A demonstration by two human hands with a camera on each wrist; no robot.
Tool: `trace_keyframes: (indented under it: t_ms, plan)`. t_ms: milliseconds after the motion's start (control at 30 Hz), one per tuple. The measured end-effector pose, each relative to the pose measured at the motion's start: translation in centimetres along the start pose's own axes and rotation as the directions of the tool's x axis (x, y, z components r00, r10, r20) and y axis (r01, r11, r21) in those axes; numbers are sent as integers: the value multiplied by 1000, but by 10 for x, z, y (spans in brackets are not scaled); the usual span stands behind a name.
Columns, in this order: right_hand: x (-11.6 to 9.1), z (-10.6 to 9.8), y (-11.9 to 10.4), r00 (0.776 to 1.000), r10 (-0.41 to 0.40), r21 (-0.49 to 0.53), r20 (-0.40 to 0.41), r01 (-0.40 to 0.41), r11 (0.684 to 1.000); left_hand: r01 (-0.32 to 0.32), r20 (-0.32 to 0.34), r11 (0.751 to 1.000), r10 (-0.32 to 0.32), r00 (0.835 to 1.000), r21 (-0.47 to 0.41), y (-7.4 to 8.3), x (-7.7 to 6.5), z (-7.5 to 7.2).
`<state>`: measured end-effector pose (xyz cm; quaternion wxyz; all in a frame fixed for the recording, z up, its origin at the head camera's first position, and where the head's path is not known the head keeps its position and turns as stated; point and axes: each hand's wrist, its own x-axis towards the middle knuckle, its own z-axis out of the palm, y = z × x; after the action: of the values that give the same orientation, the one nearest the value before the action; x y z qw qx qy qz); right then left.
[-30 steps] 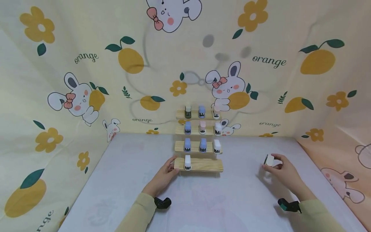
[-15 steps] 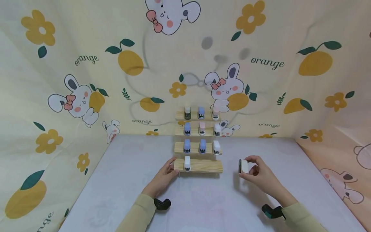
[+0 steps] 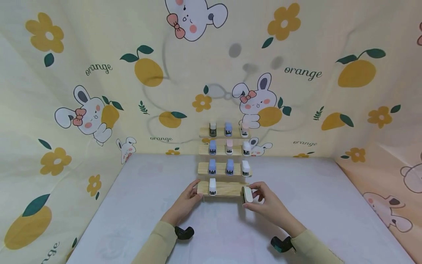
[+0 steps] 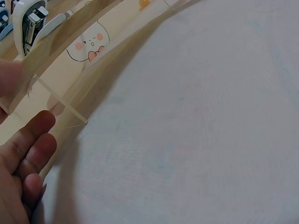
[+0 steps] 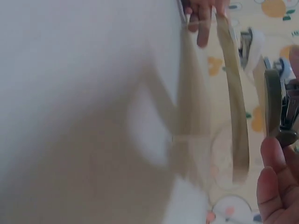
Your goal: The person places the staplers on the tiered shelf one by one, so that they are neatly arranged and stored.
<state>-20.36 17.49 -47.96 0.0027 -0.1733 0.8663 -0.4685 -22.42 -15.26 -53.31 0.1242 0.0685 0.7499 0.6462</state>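
Note:
A stepped wooden display rack (image 3: 227,188) stands on the table. My left hand (image 3: 184,202) grips the left end of its lowest board, the thumb at the front. Toward the left of that board sits a white mini stapler (image 3: 212,187), seen also as a white stapler (image 4: 32,25) in the left wrist view. My right hand (image 3: 268,205) pinches a mini stapler with a cream top and dark base (image 3: 247,194) at the right end of the lowest board. In the right wrist view this held stapler (image 5: 274,105) is partly cut off; whether it touches the board is unclear.
Higher boards carry several mini staplers, among them a blue one (image 3: 229,167), a pink one (image 3: 229,146), a white one (image 3: 245,168) and a dark-based one (image 3: 213,129). Clear legs (image 4: 63,99) hold up the lowest board. A patterned cloth (image 3: 296,95) hangs behind the white table (image 3: 148,176).
My right hand has carried the cream-topped stapler leftward from the right side of the table to the lowest board's right end. The left hand keeps its grip on the rack.

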Motion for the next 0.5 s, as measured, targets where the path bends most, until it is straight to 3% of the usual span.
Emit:
trace_keyframes:
  t_ms: [133, 333, 500]
  plan:
    - [10, 16, -5, 1000, -7, 17, -10, 7, 1000, -5, -7, 1000, 5, 1000, 11, -2, 0, 2]
    - [24, 35, -6, 998, 49, 82, -28, -47, 996, -21, -4, 1000, 21, 1000, 15, -2, -1, 4]
    - [30, 43, -5, 996, 84, 97, -32, -80, 992, 1, -19, 1000, -1, 1000, 27, -4, -1, 2]
